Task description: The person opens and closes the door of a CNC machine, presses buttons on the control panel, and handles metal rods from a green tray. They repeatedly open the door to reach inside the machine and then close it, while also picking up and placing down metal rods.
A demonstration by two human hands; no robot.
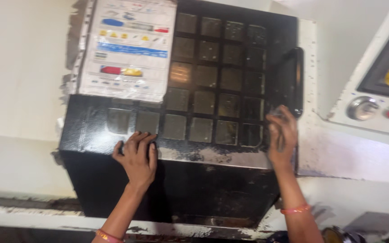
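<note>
Item: black machine door [212, 189], sliding guard type, paint worn and chipped along the lower edge
Window: grid of small square panes [212, 76] set in the door's upper face; panes dim, what lies behind them cannot be told
Handle: black bar handle [299, 81], upright at the door's right edge
Sheet: printed instruction sheet [129, 47] stuck over the window's upper left part
Left hand [137, 157]: grip flat and spread, palm pressed on the door just below the bottom row of panes, holding nothing
Right hand [282, 135]: blurred, at the door's right edge just below the handle; whether its grip closes on anything cannot be told
Adjacent: white control panel [374, 103], right of the door, with round buttons
</note>
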